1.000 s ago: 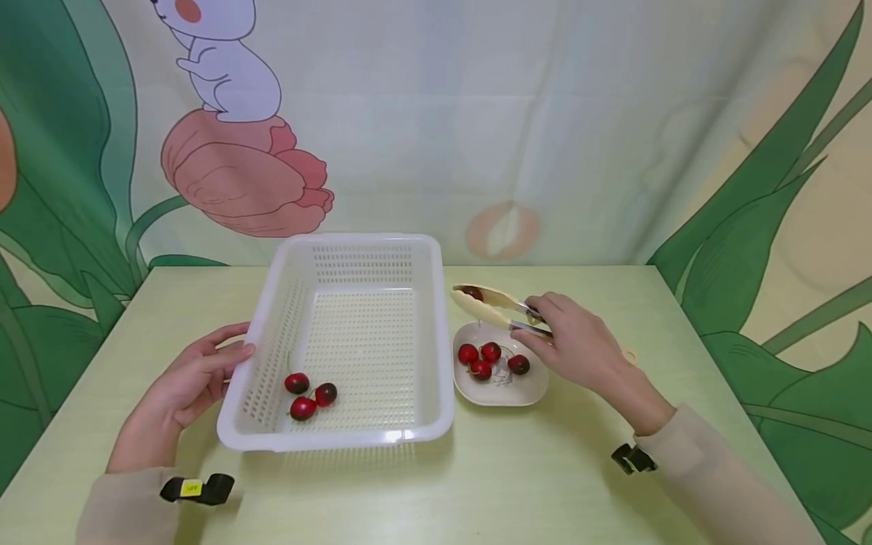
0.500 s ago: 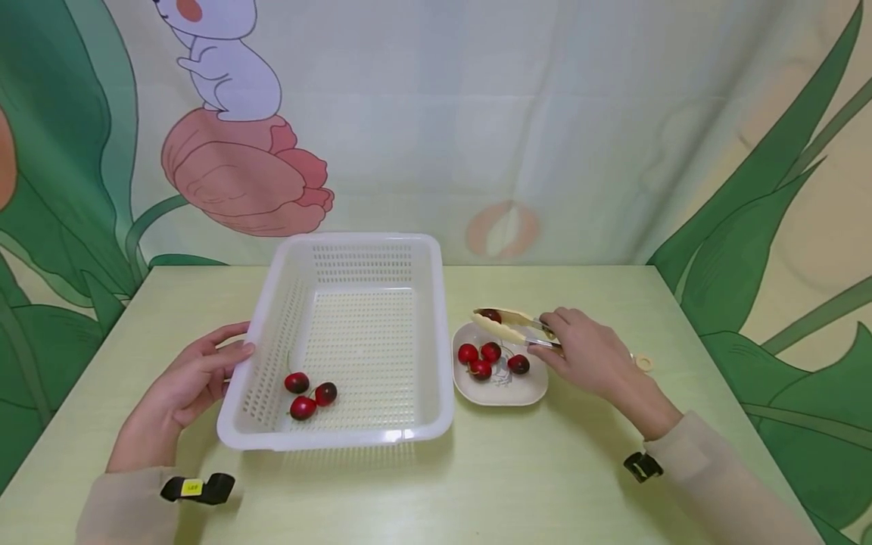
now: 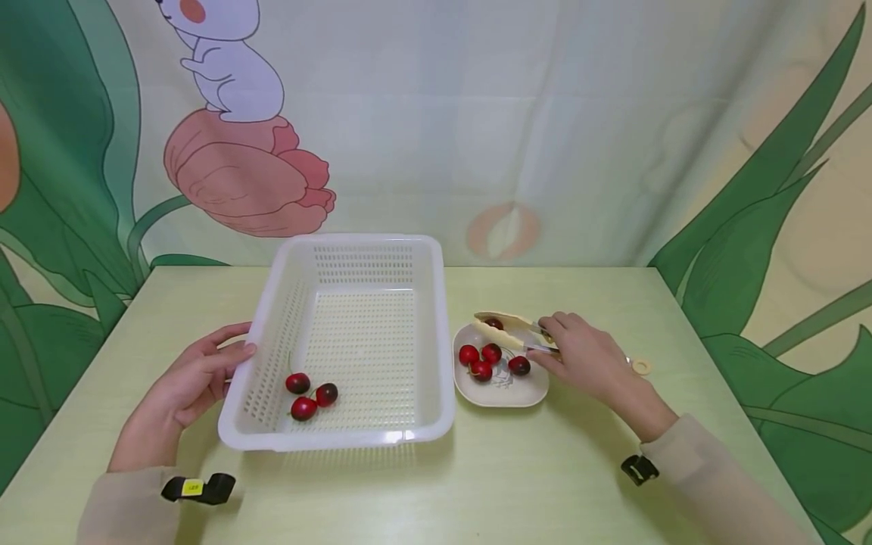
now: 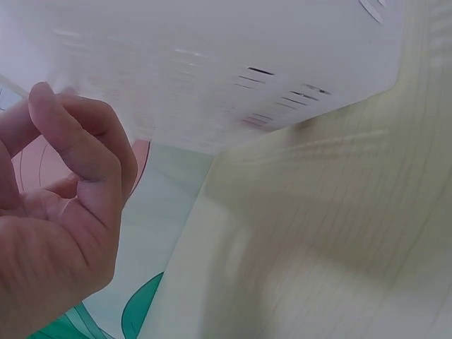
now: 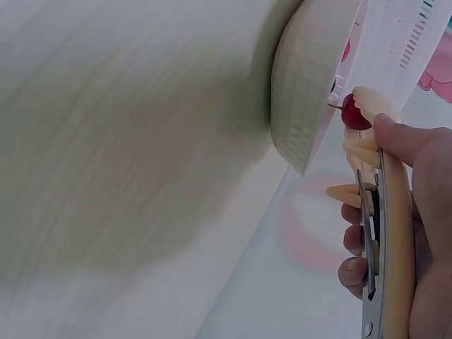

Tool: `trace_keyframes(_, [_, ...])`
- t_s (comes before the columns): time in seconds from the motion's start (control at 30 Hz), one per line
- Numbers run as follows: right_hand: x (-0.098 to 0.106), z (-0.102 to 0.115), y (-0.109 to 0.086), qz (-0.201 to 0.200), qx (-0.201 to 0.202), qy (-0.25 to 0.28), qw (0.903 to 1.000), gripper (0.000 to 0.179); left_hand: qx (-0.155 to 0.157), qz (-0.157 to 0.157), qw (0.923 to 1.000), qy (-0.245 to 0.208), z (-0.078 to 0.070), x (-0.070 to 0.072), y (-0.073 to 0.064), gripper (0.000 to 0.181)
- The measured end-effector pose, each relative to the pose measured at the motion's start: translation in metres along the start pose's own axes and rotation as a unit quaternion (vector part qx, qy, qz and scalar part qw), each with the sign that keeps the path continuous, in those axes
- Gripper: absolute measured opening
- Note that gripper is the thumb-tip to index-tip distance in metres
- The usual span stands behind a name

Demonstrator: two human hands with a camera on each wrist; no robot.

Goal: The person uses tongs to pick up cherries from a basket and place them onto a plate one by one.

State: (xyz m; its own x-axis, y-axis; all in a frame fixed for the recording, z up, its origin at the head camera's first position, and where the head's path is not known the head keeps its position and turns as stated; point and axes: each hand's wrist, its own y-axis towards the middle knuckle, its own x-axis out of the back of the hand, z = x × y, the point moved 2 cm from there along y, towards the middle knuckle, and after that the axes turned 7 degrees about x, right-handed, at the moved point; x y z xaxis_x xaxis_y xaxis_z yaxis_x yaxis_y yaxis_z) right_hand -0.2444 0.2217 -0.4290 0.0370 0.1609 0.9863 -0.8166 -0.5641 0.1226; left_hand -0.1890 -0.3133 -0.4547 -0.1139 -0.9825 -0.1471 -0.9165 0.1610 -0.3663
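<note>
My left hand (image 3: 197, 378) holds the left rim of a white plastic basket (image 3: 341, 439), thumb on top of the edge. Inside, near the front left corner, lie three red cherries (image 3: 303, 409). My right hand (image 3: 582, 352) grips a pair of food tongs (image 3: 504, 337) with cream-coloured heads. Between those heads sits a dark red cherry (image 5: 353, 114), its stem showing in the right wrist view. The tongs are over the far edge of a small white dish (image 3: 518, 393), which bears several more cherries (image 3: 481, 371).
The basket stands just left of the dish on a pale wood-grain table (image 3: 511, 477). Behind the table's far edge hangs a printed curtain (image 3: 579, 151). The ring end (image 3: 640, 366) of the tongs sticks out behind my right wrist.
My right hand has carried the tongs and their cherry rightward and down, from beside the basket's right rim to the dish. The left hand and basket have stayed put.
</note>
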Motion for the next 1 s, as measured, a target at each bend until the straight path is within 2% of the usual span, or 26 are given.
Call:
trace_keyframes(0.5, [0.002,0.001,0.002,-0.022,0.01,0.02,0.9995,0.055,0.004,-0.005,1.0,0.003,-0.002,-0.001,-0.001,0.04])
trace_keyframes(0.77, [0.014,0.006,0.009,-0.047,0.013,0.033,0.9983,0.052,0.005,-0.003,1.0,0.003,-0.002,-0.002,-0.001,0.041])
trace_keyframes(1.0, [0.027,0.017,0.02,-0.068,0.031,0.026,0.9969,0.052,0.004,-0.004,1.0,0.003,-0.002,-0.001,-0.001,0.04])
